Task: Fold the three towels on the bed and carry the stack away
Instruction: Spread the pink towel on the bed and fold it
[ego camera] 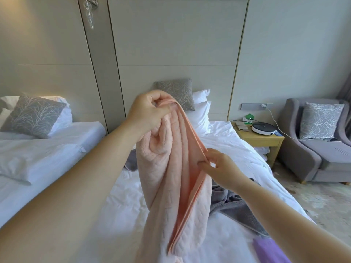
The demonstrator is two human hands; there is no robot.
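Left hand (150,111) pinches pink towel's (171,177) top corner high, right hand (218,166) pinches its edge just below, likely tracing for the next corner; grey towel (231,204) under right.

Peach-pink towel (171,177) with embossed quilted lines. Plain grey towel (228,204) and lilac towel (269,249) on white bedding (123,205). Grey cushion (174,92) patterned with pale branching twigs. Grey armchair (303,162).

Three towels (171,177) (233,207) (269,249), two beds (47,158) (228,149), two hands (150,111) (222,168), three patterned cushions (34,114) (176,92) (319,120), one armchair (311,164).
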